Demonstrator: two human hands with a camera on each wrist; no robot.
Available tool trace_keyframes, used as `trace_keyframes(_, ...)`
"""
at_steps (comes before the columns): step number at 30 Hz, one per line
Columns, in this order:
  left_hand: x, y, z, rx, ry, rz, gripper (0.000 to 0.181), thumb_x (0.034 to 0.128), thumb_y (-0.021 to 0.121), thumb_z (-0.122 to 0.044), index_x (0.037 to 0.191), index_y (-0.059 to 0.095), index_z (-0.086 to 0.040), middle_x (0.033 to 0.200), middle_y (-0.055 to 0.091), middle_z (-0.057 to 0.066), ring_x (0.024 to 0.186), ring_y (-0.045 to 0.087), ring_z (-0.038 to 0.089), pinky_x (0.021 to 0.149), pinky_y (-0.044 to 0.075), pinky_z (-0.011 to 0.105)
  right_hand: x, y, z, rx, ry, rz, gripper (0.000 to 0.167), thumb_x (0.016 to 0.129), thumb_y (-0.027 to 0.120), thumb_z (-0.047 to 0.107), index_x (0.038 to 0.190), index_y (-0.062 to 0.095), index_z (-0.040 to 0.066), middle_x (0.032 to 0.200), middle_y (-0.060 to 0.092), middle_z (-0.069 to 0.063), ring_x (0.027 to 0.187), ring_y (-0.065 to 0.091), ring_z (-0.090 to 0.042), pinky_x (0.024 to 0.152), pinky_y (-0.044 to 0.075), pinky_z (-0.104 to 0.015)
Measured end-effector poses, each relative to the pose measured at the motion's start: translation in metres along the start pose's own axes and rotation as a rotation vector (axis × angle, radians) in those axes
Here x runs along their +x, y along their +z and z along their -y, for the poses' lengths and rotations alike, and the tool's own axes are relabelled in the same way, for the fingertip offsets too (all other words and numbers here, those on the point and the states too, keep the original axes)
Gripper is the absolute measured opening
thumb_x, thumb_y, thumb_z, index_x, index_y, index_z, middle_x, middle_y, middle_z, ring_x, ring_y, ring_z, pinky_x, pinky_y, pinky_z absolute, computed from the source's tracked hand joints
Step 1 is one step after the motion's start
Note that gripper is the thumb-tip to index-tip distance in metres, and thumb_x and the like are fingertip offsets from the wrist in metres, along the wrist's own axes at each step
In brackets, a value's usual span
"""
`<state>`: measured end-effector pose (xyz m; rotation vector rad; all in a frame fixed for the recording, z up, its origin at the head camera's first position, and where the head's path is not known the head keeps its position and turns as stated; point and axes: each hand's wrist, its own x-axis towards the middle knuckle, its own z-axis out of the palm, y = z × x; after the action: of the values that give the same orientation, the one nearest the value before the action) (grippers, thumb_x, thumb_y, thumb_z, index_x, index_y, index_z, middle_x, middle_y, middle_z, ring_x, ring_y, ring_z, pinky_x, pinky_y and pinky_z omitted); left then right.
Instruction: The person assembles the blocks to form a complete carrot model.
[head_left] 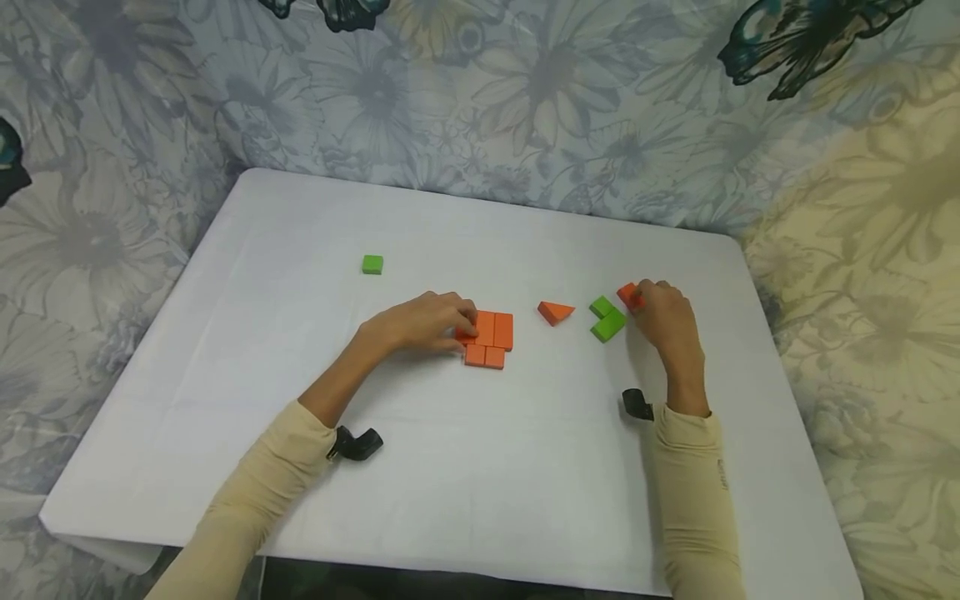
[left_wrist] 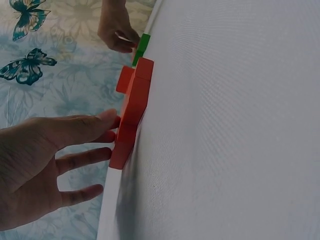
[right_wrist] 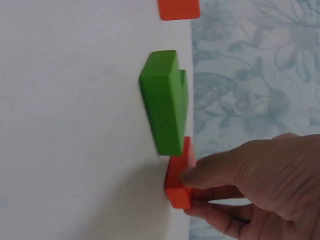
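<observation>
Orange blocks [head_left: 503, 332] lie flat, edge against edge, near the table's middle. My left hand [head_left: 429, 322] is at their left side, its fingertips touching the leftmost block [left_wrist: 121, 151]; the fingers look spread and fairly straight in the left wrist view. Farther right, my right hand [head_left: 666, 315] pinches an orange rectangular block [right_wrist: 176, 178] between thumb and fingers, at the table surface. Just left of that block lie a green rectangular block [head_left: 608, 326] and a smaller green block [head_left: 602, 307], close together. An orange triangular block [head_left: 556, 312] rests between the orange group and the green pair.
A small green block [head_left: 372, 265] sits by itself toward the back left of the white table [head_left: 480, 467]. Behind the table hangs a floral cloth [head_left: 450, 108] with butterflies. Black devices [head_left: 358, 444] are strapped at both wrists.
</observation>
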<state>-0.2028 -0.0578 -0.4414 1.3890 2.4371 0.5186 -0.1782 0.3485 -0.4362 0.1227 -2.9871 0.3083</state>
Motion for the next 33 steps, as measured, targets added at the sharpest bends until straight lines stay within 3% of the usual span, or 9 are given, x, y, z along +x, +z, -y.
trace_keyframes(7, 0.001, 0.0, 0.0, 0.002, 0.009, -0.005, 0.029, 0.0946, 0.078, -0.02, 0.123, 0.079, -0.013, 0.127, 0.069, 0.005, 0.121, 0.061, 0.024, 0.106, 0.053, 0.04, -0.016, -0.027, 0.025, 0.01, 0.009, -0.098, 0.02, 0.084, 0.072, -0.008, 0.102, 0.068, -0.016, 0.096, 0.067, -0.038, 0.084, 0.065, -0.057, 0.072, 0.053, -0.064)
trace_keyframes(12, 0.0, 0.0, 0.0, 0.008, -0.004, -0.004, 0.03, 0.0939, 0.079, -0.021, 0.123, 0.079, -0.014, 0.126, 0.069, 0.005, 0.12, 0.061, 0.024, 0.104, 0.053, 0.04, -0.033, -0.038, 0.068, 0.2, -0.179, -0.09, 0.016, 0.083, 0.077, -0.007, 0.099, 0.074, -0.01, 0.099, 0.073, -0.028, 0.089, 0.069, -0.043, 0.078, 0.057, -0.056)
trace_keyframes(19, 0.0, 0.0, -0.002, -0.005, -0.007, -0.014, 0.03, 0.0927, 0.08, -0.019, 0.122, 0.079, -0.013, 0.125, 0.069, 0.005, 0.118, 0.061, 0.024, 0.103, 0.053, 0.04, -0.053, -0.02, 0.131, 0.225, -0.447, 0.084, 0.016, 0.081, 0.083, -0.001, 0.095, 0.077, 0.002, 0.097, 0.076, -0.01, 0.091, 0.069, -0.027, 0.079, 0.059, -0.038)
trace_keyframes(24, 0.001, 0.0, -0.002, 0.001, -0.018, -0.011, 0.029, 0.0921, 0.081, -0.02, 0.121, 0.08, -0.014, 0.123, 0.069, 0.003, 0.117, 0.06, 0.023, 0.102, 0.053, 0.039, -0.063, 0.002, 0.162, 0.234, -0.632, 0.225, 0.015, 0.081, 0.084, 0.003, 0.094, 0.077, 0.006, 0.096, 0.075, -0.004, 0.087, 0.068, -0.019, 0.08, 0.059, -0.032)
trace_keyframes(28, 0.001, 0.0, -0.001, 0.011, -0.019, -0.007, 0.029, 0.0921, 0.081, -0.022, 0.12, 0.08, -0.015, 0.123, 0.068, 0.002, 0.117, 0.06, 0.022, 0.1, 0.053, 0.039, -0.068, 0.02, 0.172, 0.146, -0.712, 0.203, 0.013, 0.082, 0.083, 0.001, 0.09, 0.076, 0.009, 0.096, 0.074, -0.002, 0.089, 0.067, -0.016, 0.083, 0.056, -0.032)
trace_keyframes(33, 0.002, 0.0, -0.001, 0.008, -0.015, -0.001, 0.03, 0.0924, 0.081, -0.022, 0.121, 0.08, -0.014, 0.124, 0.068, 0.004, 0.117, 0.06, 0.023, 0.1, 0.053, 0.04, -0.071, 0.028, 0.177, 0.011, -0.734, 0.166, 0.017, 0.082, 0.089, 0.012, 0.092, 0.076, 0.01, 0.096, 0.066, -0.001, 0.089, 0.056, -0.017, 0.078, 0.047, -0.03)
